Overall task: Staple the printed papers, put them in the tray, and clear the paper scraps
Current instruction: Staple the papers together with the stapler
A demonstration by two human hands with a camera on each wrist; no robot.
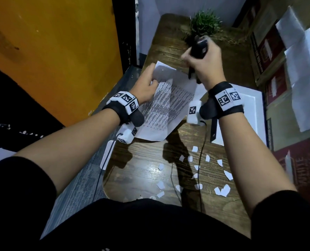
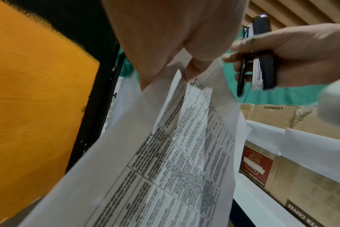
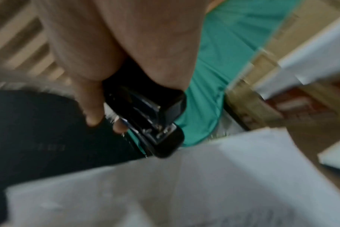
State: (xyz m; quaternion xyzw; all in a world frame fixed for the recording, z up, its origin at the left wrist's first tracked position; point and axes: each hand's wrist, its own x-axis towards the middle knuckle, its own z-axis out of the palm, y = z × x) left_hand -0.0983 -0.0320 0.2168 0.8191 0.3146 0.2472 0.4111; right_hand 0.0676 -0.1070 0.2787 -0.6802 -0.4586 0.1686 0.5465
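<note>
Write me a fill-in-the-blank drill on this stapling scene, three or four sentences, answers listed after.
1. The right hand grips a black ____.
2. The left hand holds the printed papers by their ____ corner, off the table.
3. Torn white paper scraps lie scattered on the wooden ____.
4. At the table's far end stands a small green ____.

Missing words: stapler; top; table; plant

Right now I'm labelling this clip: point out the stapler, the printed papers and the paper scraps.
stapler (image 2: 266, 67), left wrist view, on its black top arm.
printed papers (image 1: 166, 107), head view, on the printed table.
paper scraps (image 1: 224, 190), head view, on one large scrap.
</note>
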